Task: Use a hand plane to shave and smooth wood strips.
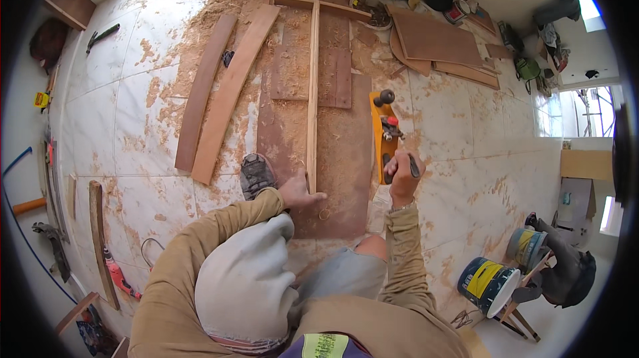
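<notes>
My left hand [299,193] grips the near end of a long pale wooden strip [313,105] lying lengthwise on reddish boards [346,151] strewn with shavings. At the far end, the strip meets a short crosspiece [343,10]. My right hand [403,173] is wrapped round the rear handle of a yellow hand plane [385,128] with a red knob, right of the boards. My left shoe [257,175] rests beside the left hand. Two loose planks [233,98] lie to the left.
Cut panels [436,35] lie at the back right. Buckets [486,285] and dark clothing [559,271] stand or hang at the lower right. A pink drill [116,271] and narrow timber [100,238] lie at the left. A black tool [100,38] lies farther back on the tiles.
</notes>
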`<action>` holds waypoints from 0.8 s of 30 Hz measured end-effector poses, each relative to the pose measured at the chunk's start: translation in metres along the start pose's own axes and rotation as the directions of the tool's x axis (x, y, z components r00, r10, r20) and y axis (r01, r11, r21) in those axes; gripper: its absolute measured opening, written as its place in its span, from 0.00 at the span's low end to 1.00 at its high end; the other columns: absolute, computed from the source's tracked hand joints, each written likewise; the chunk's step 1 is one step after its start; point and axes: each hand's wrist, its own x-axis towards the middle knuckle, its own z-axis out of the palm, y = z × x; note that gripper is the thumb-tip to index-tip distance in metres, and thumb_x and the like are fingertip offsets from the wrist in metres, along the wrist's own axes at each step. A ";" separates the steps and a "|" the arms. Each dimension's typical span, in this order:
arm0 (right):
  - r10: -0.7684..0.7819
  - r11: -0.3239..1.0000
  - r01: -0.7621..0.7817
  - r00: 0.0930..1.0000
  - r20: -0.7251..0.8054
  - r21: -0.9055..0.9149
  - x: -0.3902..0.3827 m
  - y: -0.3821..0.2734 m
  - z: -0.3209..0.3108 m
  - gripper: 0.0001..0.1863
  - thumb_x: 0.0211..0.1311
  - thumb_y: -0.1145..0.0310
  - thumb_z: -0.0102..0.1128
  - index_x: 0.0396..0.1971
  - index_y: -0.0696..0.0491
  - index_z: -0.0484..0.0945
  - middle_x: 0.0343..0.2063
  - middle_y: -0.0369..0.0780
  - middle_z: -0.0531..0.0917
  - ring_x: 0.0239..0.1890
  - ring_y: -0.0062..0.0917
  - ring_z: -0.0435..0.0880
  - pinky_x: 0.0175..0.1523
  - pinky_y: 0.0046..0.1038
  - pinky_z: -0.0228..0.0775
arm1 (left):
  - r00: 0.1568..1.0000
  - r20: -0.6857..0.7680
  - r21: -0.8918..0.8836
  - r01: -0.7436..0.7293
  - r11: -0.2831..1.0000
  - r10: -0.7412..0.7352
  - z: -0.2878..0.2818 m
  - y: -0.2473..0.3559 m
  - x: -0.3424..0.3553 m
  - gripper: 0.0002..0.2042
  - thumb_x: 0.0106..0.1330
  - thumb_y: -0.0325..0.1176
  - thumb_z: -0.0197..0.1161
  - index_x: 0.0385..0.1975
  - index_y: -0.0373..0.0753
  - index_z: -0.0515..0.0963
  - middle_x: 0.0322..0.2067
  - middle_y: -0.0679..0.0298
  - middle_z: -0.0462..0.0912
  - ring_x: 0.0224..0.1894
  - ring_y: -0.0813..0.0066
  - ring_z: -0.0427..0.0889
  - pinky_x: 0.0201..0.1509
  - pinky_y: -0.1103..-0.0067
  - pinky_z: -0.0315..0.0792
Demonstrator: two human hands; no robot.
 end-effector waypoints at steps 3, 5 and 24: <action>0.127 0.965 -0.153 0.983 -0.133 -0.213 -0.091 -0.003 -0.063 0.12 0.66 0.71 0.57 0.21 0.57 0.74 0.13 0.34 0.71 0.13 0.17 0.69 0.21 0.25 0.66 | 0.997 -0.045 -0.034 0.061 0.998 -0.062 0.007 -0.002 0.012 0.50 0.59 0.60 0.70 0.59 0.17 0.54 0.43 0.24 0.78 0.53 0.34 0.81 0.57 0.60 0.76; 0.093 0.986 -0.111 0.985 -0.143 -0.125 -0.113 0.006 -0.080 0.12 0.66 0.71 0.57 0.21 0.57 0.74 0.13 0.34 0.71 0.13 0.17 0.69 0.21 0.24 0.66 | 0.998 0.022 0.189 0.050 0.981 -0.055 0.010 -0.003 0.023 0.43 0.65 0.57 0.63 0.58 0.17 0.56 0.43 0.25 0.79 0.53 0.35 0.82 0.58 0.59 0.76; -0.095 0.970 0.065 0.988 -0.120 -0.234 -0.089 -0.036 -0.200 0.14 0.67 0.69 0.57 0.20 0.55 0.73 0.13 0.31 0.70 0.12 0.14 0.66 0.20 0.23 0.65 | 0.906 -0.264 -0.022 0.336 0.942 -0.330 0.040 0.027 0.016 0.40 0.63 0.43 0.58 0.67 0.21 0.50 0.54 0.29 0.72 0.62 0.36 0.75 0.64 0.58 0.72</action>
